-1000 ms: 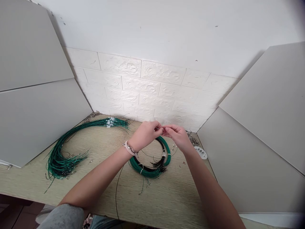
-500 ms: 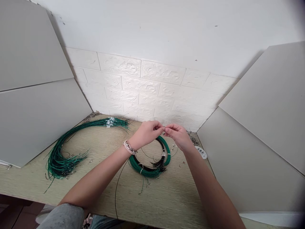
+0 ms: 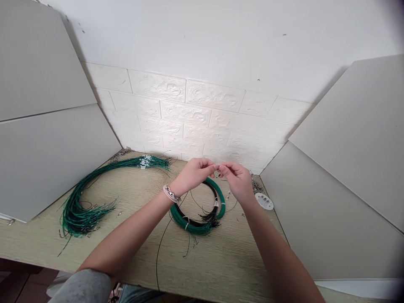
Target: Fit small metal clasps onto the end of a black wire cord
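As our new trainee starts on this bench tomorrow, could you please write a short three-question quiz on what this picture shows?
1. True or false: the left hand and the right hand lie flat on the table.
2. What lies on the table right below the hands? A) a loose bundle of green cords B) a coiled ring of green and black cords C) a small white tray
3. Which wrist bears the bracelet?
Key: 1. False: their fingertips meet, pinched, above the table. 2. B. 3. The left.
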Available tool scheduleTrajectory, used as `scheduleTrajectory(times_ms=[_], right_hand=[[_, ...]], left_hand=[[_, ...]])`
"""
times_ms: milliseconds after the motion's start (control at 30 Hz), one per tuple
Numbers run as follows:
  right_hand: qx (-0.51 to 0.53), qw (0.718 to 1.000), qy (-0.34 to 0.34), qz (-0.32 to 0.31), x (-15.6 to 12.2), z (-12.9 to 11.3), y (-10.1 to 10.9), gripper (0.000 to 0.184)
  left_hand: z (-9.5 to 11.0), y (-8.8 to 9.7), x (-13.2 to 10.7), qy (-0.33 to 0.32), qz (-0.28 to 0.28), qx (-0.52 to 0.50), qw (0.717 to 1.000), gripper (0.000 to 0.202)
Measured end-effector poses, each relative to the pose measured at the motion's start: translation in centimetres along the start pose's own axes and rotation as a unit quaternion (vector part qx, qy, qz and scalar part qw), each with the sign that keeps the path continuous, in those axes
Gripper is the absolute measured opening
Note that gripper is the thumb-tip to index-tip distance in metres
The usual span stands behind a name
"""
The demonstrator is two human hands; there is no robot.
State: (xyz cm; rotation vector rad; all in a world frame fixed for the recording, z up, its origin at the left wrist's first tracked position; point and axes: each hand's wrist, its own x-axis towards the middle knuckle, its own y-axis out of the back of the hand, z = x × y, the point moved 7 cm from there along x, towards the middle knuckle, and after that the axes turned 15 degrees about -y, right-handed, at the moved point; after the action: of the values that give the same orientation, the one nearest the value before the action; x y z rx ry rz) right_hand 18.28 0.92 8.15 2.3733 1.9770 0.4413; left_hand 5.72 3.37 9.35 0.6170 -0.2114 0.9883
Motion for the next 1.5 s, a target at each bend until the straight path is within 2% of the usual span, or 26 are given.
scheduleTrajectory(times_ms=[167,400,633,733,867,967,1100,1200,1333,1500], right_hand=[[0.113,0.994,-0.01,-0.005,-0.4,0.5,-0.9,0.017],[0.101,0.994,-0.009,0.044,-0.2,0.9,-0.5,0.018],[0.079,0.994,-0.03,0.067,0.4,1.3,0.8,0.021],[0.063,0.996,-0.035,0.05,0.7,1.1,1.2,0.023],[0.024,0.999,-0.038,-0.017,1.0,0.8,1.2,0.022],[0.012,0.998,-0.036,-0.045,0.9,0.5,1.2,0.021],[0.098,0.992,-0.067,-0.052,0.8,0.8,0.8,0.024],[0.174,0.977,-0.107,-0.056,0.4,1.4,-0.1,0.031],[0.211,0.967,-0.133,-0.051,0.0,1.8,-1.3,0.024],[0.248,0.958,-0.141,-0.034,-0.1,2.2,-1.7,0.022]], left_hand=[[0.0,-0.2,0.0,0.006,0.024,-0.069,0.997,0.028],[-0.6,-0.8,0.1,0.012,0.017,-0.083,0.996,0.026],[-0.6,-1.5,-0.1,0.021,-0.026,-0.106,0.994,0.024],[-0.5,-1.8,-0.2,0.027,-0.035,-0.123,0.991,0.023],[-0.4,-1.9,-0.3,0.03,-0.045,-0.151,0.987,0.027],[-0.4,-2.1,-0.4,0.034,-0.067,-0.138,0.988,0.027],[0.0,-2.4,-0.5,0.031,-0.078,-0.137,0.987,0.027],[-0.1,-2.2,-0.5,0.041,-0.045,-0.167,0.984,0.026],[-0.7,-2.0,-0.5,0.054,0.0,-0.204,0.977,0.026],[-1.0,-2.7,-0.6,0.064,-0.016,-0.208,0.976,0.024]])
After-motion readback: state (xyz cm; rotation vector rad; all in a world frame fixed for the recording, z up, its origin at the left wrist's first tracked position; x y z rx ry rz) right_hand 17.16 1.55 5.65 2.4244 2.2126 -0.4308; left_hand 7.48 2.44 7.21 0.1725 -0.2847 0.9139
